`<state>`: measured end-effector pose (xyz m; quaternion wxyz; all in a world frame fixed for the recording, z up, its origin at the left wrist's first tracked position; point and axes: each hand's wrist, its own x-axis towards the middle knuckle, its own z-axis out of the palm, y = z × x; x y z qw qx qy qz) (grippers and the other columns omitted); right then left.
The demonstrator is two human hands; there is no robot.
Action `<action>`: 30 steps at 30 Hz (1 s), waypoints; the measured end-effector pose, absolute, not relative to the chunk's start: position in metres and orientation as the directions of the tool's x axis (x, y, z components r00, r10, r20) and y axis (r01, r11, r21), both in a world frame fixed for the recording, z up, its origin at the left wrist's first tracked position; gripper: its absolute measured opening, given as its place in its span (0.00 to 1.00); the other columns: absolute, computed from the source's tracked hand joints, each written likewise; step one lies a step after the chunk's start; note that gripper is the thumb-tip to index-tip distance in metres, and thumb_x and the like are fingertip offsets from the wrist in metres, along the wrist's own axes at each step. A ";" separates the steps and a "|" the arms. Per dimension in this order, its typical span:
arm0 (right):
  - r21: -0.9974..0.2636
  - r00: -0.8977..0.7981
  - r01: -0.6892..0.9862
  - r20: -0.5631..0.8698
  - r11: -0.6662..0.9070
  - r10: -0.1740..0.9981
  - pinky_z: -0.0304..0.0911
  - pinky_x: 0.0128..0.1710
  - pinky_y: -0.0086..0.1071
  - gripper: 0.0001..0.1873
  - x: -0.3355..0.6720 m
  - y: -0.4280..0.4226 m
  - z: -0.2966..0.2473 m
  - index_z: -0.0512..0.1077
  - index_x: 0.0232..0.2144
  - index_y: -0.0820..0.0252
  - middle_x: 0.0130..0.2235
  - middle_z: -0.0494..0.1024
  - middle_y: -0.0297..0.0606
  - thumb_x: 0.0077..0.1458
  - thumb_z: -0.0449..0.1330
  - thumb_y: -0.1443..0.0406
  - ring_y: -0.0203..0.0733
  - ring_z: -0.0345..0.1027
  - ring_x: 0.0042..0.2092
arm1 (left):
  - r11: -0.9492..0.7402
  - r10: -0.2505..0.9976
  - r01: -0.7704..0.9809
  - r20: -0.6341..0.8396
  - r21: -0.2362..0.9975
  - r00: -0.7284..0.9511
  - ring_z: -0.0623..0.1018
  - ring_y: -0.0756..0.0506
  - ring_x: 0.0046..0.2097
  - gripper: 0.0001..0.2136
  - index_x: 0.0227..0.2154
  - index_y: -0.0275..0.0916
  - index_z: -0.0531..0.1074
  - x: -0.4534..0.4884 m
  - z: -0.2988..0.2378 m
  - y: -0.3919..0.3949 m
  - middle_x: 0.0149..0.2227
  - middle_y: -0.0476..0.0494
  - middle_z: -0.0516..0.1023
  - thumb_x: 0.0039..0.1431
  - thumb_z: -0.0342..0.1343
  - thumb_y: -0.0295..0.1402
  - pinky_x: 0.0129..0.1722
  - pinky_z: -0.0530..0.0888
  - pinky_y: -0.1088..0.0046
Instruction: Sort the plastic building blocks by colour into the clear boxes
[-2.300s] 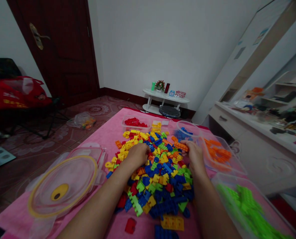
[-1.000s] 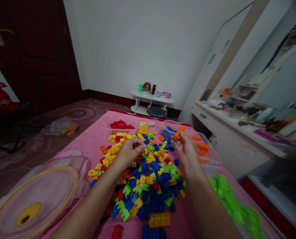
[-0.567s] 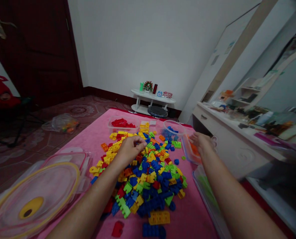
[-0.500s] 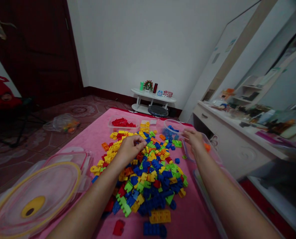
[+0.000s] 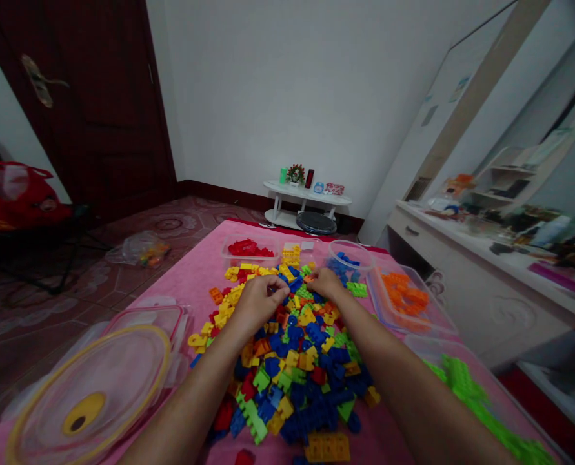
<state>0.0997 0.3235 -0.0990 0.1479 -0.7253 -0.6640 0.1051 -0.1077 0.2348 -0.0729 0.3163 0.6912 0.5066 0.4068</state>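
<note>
A heap of mixed plastic bricks [image 5: 292,349], blue, yellow, green, orange and red, lies on a pink cloth [image 5: 200,271]. My left hand [image 5: 261,303] rests on the far part of the heap with its fingers curled into the bricks; what they hold is hidden. My right hand [image 5: 324,283] reaches over the far end of the heap, fingers bent down among yellow and orange bricks. To the right a clear box [image 5: 449,329] holds orange bricks [image 5: 406,294].
Clear tubs at the far edge hold red bricks [image 5: 249,247] and blue bricks [image 5: 348,260]. A box of green bricks [image 5: 481,403] stands at the near right. Round and square lids [image 5: 93,394] lie at the left. A white dresser [image 5: 485,290] borders the right side.
My right hand carried orange bricks to the orange box, let them go, and has come back left to the heap. My left hand has stayed on the heap.
</note>
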 end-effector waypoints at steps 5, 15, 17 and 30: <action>-0.221 0.194 0.961 0.113 -0.166 0.974 0.61 0.36 0.30 0.14 0.112 0.329 -0.091 0.74 0.37 0.65 0.39 0.77 0.48 0.51 0.54 0.64 0.46 0.71 0.42 | -0.280 0.959 0.436 0.229 0.855 0.167 0.72 0.50 0.27 0.09 0.27 0.36 0.75 -0.107 -0.072 0.234 0.26 0.48 0.76 0.50 0.53 0.36 0.27 0.65 0.76; -0.082 0.184 0.980 0.052 -0.180 0.982 0.63 0.41 0.35 0.16 0.109 0.331 -0.097 0.71 0.43 0.67 0.45 0.74 0.54 0.51 0.56 0.66 0.49 0.70 0.46 | -0.289 0.956 0.411 0.237 0.865 0.173 0.73 0.49 0.28 0.09 0.27 0.36 0.75 -0.109 -0.074 0.235 0.27 0.47 0.77 0.51 0.53 0.36 0.28 0.66 0.76; -0.070 0.164 0.984 0.038 -0.161 0.986 0.63 0.40 0.34 0.15 0.107 0.329 -0.096 0.71 0.42 0.67 0.45 0.74 0.55 0.51 0.56 0.67 0.49 0.71 0.45 | -0.290 0.955 0.413 0.238 0.863 0.174 0.73 0.49 0.28 0.10 0.27 0.36 0.75 -0.109 -0.074 0.235 0.26 0.47 0.77 0.51 0.53 0.36 0.27 0.66 0.76; 0.032 0.013 0.999 0.342 -0.025 0.940 0.57 0.40 0.31 0.14 0.193 0.260 -0.028 0.68 0.41 0.61 0.43 0.74 0.45 0.58 0.49 0.59 0.44 0.68 0.44 | -0.333 0.940 0.383 0.272 0.861 0.207 0.73 0.48 0.29 0.09 0.27 0.36 0.74 -0.107 -0.072 0.232 0.26 0.47 0.76 0.51 0.53 0.36 0.28 0.66 0.76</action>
